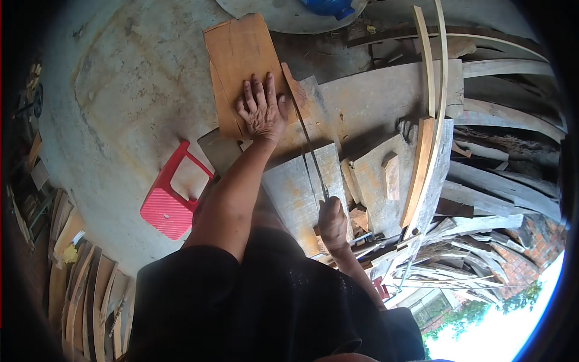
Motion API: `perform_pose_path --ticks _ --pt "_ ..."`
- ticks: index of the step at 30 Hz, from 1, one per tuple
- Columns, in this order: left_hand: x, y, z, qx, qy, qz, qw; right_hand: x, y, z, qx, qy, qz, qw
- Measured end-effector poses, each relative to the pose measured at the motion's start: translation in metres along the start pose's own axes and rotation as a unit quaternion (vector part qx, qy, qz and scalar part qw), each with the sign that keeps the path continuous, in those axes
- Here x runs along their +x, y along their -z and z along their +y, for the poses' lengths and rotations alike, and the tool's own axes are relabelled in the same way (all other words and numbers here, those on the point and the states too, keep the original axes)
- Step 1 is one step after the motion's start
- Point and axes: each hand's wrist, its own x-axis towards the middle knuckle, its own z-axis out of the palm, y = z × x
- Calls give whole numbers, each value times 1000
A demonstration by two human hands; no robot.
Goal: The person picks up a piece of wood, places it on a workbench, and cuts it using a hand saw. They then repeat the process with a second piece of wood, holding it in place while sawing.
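My left hand lies flat on a reddish-brown wooden board, its fingers spread and pressing on the surface. My right hand is closed around the handle of a handsaw, close to my body. The thin blade runs away from me to the board's right edge, where a narrow strip of the same brown wood stands just beyond it. Most of the handle is hidden by my fingers. Below the blade lies a pale, worn plank.
A red plastic stool stands on the concrete floor at the left. Planks and offcuts are piled on the right, with long thin strips lying across. More boards lean at lower left. A blue container sits at the top.
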Motion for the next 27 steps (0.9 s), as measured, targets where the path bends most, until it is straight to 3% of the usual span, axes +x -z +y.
perform_pose_path --ticks 4,7,10,12,14,18,21,23,25,27 --pt "-2 2 0 4 -4 5 1000 110 -20 -44 16 11 -10 1000" --pt "-1 2 1 10 -2 11 1000 128 -19 -57 32 11 -9 999" --pt "-1 3 1 9 -4 -2 1000 55 1 -31 20 -44 -30 998" --pt "-1 5 2 1 -2 -4 1000 8 15 -19 -8 -16 -12 1000" --pt "-5 4 -1 2 -4 -8 1000 10 11 -14 8 -23 -26 999" --pt "-2 2 2 9 2 -2 1000 131 -29 -47 42 18 -8 999" --pt "-2 4 0 11 -2 -6 1000 121 -16 -56 37 -3 -20 999" --pt "-1 4 2 6 2 -9 1000 70 4 -39 40 -36 -32 998" --pt "0 5 2 10 2 -19 1000 13 8 -8 1 -12 -24 1000" --pt "-1 2 2 13 6 -17 1000 14 16 -12 3 6 -25 1000"
